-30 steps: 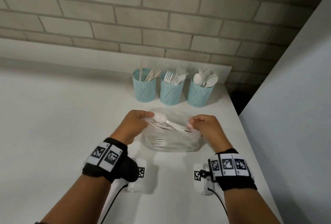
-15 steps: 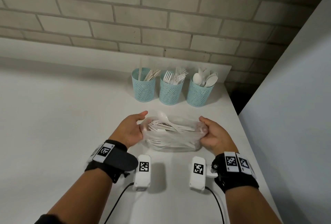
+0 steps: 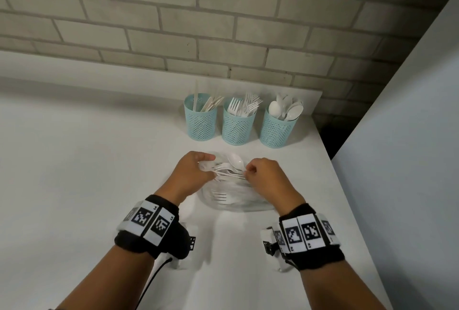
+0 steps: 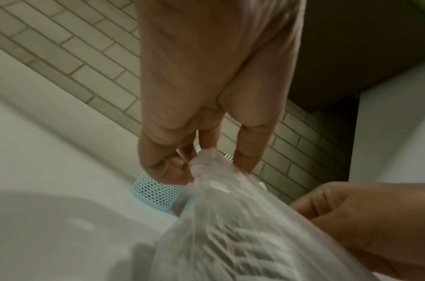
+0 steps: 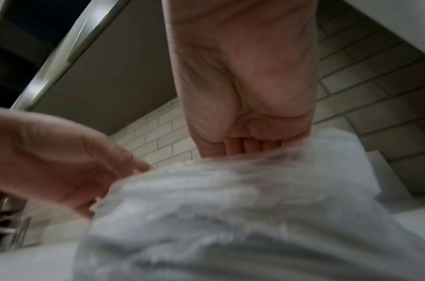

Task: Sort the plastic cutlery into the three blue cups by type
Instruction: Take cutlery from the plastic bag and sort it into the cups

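White counter: both hands (image 3: 191,175) (image 3: 267,178) pinch a clear bag (image 3: 236,200) of white cutlery.

Black wristbands (image 3: 151,231) with square-coded tags

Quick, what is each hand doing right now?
Left hand: pinches the clear plastic bag of cutlery at its left edge.
Right hand: fingers curled, grips the bag's right edge.

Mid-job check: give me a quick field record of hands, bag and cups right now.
left hand: pinches bag edge
right hand: grips other bag edge
bag: clear, on counter, forks and a spoon inside
left cup: knives, apparently
middle cup: forks
right cup: spoons
counter: white
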`<state>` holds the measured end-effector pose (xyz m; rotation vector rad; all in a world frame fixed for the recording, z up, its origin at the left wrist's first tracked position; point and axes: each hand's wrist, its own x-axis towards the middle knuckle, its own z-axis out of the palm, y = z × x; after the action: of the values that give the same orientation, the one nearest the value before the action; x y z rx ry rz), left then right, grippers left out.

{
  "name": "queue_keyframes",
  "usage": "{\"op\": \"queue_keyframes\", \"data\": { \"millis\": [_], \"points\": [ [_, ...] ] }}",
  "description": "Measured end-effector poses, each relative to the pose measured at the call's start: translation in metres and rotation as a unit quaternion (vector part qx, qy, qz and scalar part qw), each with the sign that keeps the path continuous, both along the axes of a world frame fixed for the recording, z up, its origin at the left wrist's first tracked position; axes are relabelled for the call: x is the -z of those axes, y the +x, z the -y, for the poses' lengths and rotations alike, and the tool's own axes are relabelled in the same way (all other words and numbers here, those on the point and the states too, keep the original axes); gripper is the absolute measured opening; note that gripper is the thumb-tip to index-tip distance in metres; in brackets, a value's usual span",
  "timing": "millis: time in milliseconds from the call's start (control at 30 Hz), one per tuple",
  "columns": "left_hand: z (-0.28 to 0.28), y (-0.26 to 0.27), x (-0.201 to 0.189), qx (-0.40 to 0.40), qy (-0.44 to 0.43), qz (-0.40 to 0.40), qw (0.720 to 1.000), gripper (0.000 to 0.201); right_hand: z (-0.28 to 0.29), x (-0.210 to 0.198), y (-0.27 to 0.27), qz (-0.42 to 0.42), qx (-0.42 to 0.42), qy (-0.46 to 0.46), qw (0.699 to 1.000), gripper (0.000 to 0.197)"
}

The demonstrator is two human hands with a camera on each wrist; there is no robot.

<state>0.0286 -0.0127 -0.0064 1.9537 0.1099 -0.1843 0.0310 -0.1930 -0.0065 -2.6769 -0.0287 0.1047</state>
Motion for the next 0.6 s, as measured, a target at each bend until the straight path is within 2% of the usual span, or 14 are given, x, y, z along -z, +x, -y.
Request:
{"op": "queue_keyframes", "data": {
  "millis": [67,133,200,367,500,600],
  "points": [
    [-0.002,0.000,0.001,-0.004,-0.010,0.004,1.000,0.044,-0.003,0.004,0.001,-0.025,0.001,0.003,1.000,0.033],
    [-0.003,-0.001,0.003,-0.004,-0.026,-0.003,1.000,0.046,-0.002,0.003,0.002,-0.042,-0.006,0.042,0.998,0.041],
    [-0.002,-0.001,0.004,0.000,-0.027,-0.002,1.000,0.047,0.000,0.002,0.001,-0.051,-0.031,0.085,0.995,0.039],
    [0.002,-0.005,0.005,0.017,-0.003,0.035,0.999,0.050,0.004,-0.004,-0.008,-0.071,-0.118,0.115,0.984,0.034],
    [0.006,-0.007,0.001,0.042,0.014,0.069,0.997,0.048,0.002,-0.005,-0.009,-0.087,-0.143,0.031,0.985,0.034],
    [0.007,-0.009,0.000,0.047,0.011,0.085,0.995,0.045,-0.002,-0.004,-0.004,-0.116,-0.137,-0.043,0.983,0.046]
  ]
}}
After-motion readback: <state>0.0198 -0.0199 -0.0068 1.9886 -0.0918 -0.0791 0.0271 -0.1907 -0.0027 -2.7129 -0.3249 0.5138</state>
